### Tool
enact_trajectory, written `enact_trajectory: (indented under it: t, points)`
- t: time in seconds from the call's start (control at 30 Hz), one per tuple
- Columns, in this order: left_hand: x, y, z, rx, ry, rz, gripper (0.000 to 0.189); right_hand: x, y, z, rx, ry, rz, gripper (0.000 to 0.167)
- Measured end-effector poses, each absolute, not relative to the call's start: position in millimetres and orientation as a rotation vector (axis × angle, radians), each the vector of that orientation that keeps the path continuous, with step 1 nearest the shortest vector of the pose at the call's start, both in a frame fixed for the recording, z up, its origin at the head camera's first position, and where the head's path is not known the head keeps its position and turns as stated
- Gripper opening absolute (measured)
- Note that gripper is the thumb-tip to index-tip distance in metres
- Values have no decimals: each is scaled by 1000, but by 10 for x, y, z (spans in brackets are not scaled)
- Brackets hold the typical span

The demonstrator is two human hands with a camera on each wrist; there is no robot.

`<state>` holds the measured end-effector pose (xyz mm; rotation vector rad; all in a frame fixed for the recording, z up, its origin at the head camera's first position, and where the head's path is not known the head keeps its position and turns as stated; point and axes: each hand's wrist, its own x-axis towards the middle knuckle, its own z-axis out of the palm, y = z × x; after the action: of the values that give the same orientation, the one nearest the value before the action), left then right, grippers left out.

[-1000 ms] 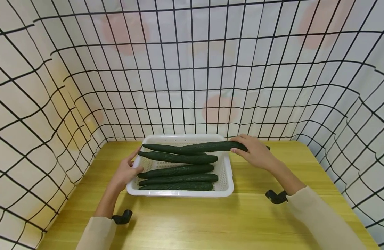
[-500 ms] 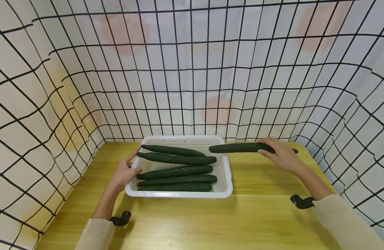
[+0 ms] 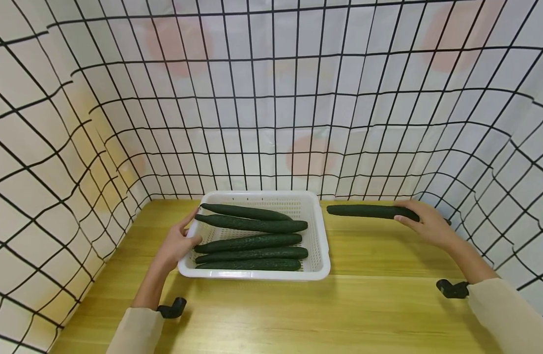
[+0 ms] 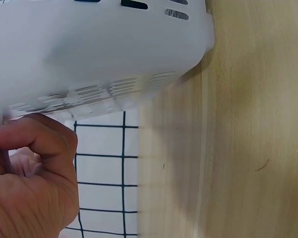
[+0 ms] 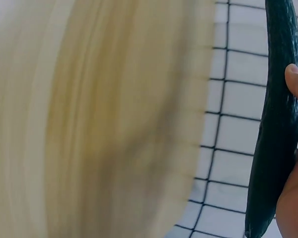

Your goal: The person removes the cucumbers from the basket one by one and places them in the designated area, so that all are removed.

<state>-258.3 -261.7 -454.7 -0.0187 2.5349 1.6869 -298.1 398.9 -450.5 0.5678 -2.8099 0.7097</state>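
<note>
A long dark cucumber (image 3: 368,211) lies level toward the far right corner of the worktop (image 3: 364,300), well clear of the white basket (image 3: 321,255), and the right hand (image 3: 426,226) grips it at its right end, fingers curled over it. Whether the cucumber rests on the wood or hangs just above it cannot be told. The basket sits at the middle of the far edge with five more cucumbers (image 3: 251,241) lying side by side in it. The left hand (image 3: 178,241) holds the basket's left rim, thumb hooked over the edge. A checked cloth (image 3: 271,98) hangs behind a black wire grid round the worktop's far and side edges.
</note>
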Motion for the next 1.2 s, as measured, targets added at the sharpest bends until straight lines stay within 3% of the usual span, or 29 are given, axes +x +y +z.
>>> enact_trajectory:
  t: [0.6,1.2]
  points:
    - [-2597,-2613,-4547,-61,2523,1684,91,-3410,4012,-5069,612,-2892,715,49]
    - [-2627,-2630,-4581,-58,2481,1720,92,-3409,4026,-5097,551,-2950,725,52]
